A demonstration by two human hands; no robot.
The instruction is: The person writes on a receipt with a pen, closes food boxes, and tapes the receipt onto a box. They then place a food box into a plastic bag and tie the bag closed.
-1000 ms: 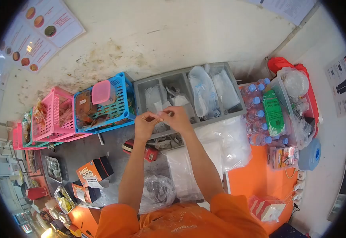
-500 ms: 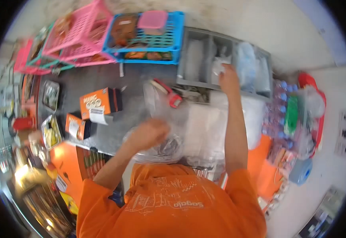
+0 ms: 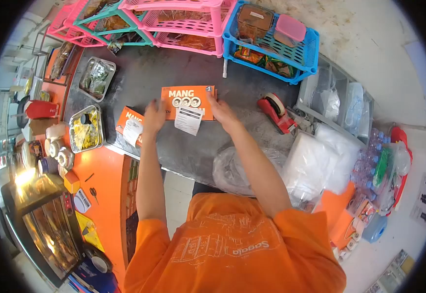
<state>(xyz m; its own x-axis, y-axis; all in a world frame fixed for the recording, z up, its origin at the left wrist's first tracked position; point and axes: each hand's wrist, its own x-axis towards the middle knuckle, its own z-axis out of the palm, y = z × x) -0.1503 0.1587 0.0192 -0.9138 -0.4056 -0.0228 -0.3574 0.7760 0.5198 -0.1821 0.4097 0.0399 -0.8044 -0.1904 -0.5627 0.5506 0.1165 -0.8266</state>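
Observation:
An orange cardboard food box (image 3: 187, 93) printed "MANG" lies on the dark metal table, with a printed receipt (image 3: 189, 121) on its front. My left hand (image 3: 154, 116), slightly blurred, is at the box's left edge, fingers curled against it. On the other side my right hand (image 3: 221, 111) grips the right edge, its thumb toward the printed face. A smaller-looking orange box (image 3: 130, 128), also with a receipt, stands just left of my left hand. A red tape dispenser (image 3: 277, 113) lies to the right of my right hand.
Pink baskets (image 3: 188, 40) and a blue basket (image 3: 271, 49) line the back. Two foil trays of food, one with yellow pieces (image 3: 87, 129), stand left. At right are a grey divided bin (image 3: 337, 93), white plastic bags (image 3: 310, 158) and clear plastic (image 3: 235, 168) near the table edge.
My right hand has left the grey bin and my left hand has left the clear plastic. Both are now at the larger orange box, which has shifted right from the smaller one. The view has turned left.

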